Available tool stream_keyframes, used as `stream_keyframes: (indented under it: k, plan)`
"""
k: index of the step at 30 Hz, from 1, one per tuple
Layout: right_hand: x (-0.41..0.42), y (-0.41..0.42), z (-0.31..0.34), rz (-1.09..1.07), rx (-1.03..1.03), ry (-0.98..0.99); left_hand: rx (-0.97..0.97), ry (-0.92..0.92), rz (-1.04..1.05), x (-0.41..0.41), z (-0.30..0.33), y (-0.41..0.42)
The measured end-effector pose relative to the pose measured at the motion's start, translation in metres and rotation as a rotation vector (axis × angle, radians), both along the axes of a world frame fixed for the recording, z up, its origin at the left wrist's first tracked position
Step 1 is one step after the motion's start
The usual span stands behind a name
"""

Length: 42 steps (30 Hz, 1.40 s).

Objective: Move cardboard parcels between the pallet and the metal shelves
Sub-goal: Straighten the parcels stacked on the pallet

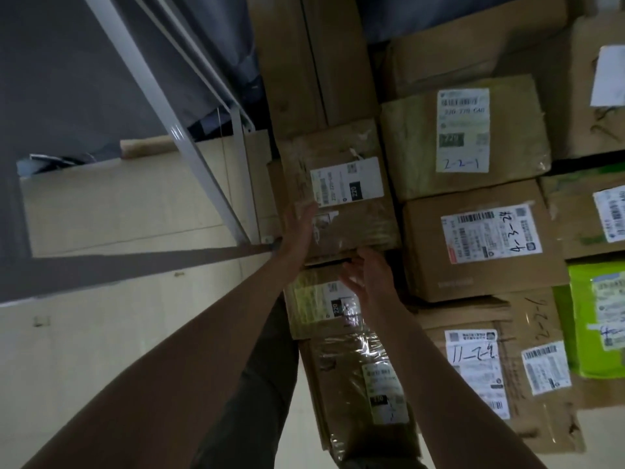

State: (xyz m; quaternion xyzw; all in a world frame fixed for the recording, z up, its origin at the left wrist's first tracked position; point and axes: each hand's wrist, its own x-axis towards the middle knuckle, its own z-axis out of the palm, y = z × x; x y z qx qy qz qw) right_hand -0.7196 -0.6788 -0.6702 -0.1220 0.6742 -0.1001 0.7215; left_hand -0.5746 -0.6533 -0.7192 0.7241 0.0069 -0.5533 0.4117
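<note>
A brown taped parcel (341,187) sits at the left edge of a stack of boxes, its long side running away from the person. Its white label (346,182) faces up. The left hand (299,225) lies flat against its left side, fingers straight. The right hand (367,275) is wide open at its near edge. Another parcel (321,304) lies just below. A white metal shelf frame (203,164) stands to the left, with bare pale floor (118,333) beside it.

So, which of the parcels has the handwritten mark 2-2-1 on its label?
The cardboard parcel right of the one at the left hand. Its upright white label bears 2-2-1 in blue at the bottom; neighbouring labels show other marks.
</note>
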Motion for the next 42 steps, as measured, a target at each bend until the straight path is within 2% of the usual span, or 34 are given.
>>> stream_keyframes:
  k: [3,5,8,12,21,28,33,38,42]
  plan:
    - [0.000,-0.002,0.004,0.032,0.017,-0.013,-0.032,0.064,-0.107,0.017,0.003,-0.002]
    - [0.000,-0.003,0.007,0.072,0.063,-0.026,0.002,0.040,-0.142,0.034,0.006,-0.004]
    - [0.003,-0.007,0.006,0.082,0.126,-0.038,0.001,-0.042,-0.118,0.056,0.008,-0.022]
    - [0.015,-0.015,0.003,0.054,0.161,-0.053,-0.007,0.023,-0.115,0.069,-0.002,-0.054]
    - [0.020,-0.021,0.003,-0.013,0.181,-0.062,0.035,0.009,-0.077,0.059,-0.002,-0.067]
    - [0.001,-0.014,0.009,-0.005,0.147,-0.144,0.009,-0.002,-0.119,0.053,0.018,-0.072]
    - [-0.030,0.005,0.023,0.028,0.127,-0.162,0.010,-0.081,-0.098,0.019,0.055,-0.031]
    - [-0.070,0.056,0.052,0.143,0.133,-0.212,0.202,-0.140,-0.001,-0.033,0.072,0.050]
    - [-0.106,0.102,0.066,0.301,0.106,-0.242,0.151,-0.139,0.017,-0.086,0.088,0.100]
